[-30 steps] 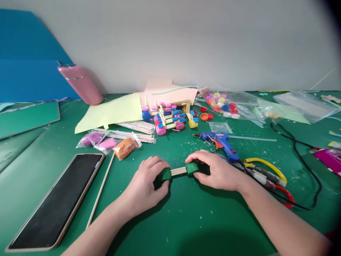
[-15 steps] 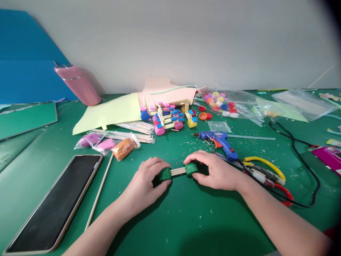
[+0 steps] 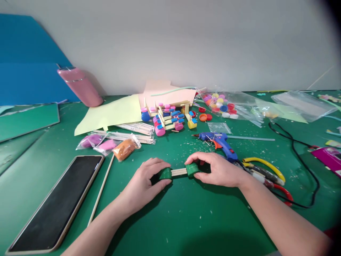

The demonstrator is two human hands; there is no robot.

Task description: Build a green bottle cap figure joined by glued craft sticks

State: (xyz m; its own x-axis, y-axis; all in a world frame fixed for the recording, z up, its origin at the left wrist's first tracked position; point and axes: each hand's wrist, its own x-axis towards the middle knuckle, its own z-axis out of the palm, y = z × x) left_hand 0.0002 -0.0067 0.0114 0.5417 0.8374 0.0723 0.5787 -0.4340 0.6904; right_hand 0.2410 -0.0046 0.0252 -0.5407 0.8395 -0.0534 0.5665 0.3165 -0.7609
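Observation:
Low on the green mat, a short bundle of wooden sticks point(image 3: 178, 172) joins two green bottle caps. My left hand point(image 3: 145, 179) is closed round the left green cap point(image 3: 165, 174), thumb under it. My right hand point(image 3: 215, 170) is closed over the right green cap point(image 3: 192, 169), fingers curled on top. The piece rests on or just above the mat. Part of each cap is hidden by my fingers.
A phone point(image 3: 57, 203) lies at lower left beside a long dowel point(image 3: 100, 190). Bags of clay point(image 3: 124, 148), stick packs, a cap-and-stick model point(image 3: 169, 118), a blue glue gun point(image 3: 220, 141), pliers point(image 3: 266, 174), a bag of caps point(image 3: 222, 103) and a pink tumbler point(image 3: 80, 86) surround them.
Both hands stay on the caps with hardly any movement; the view has shifted slightly.

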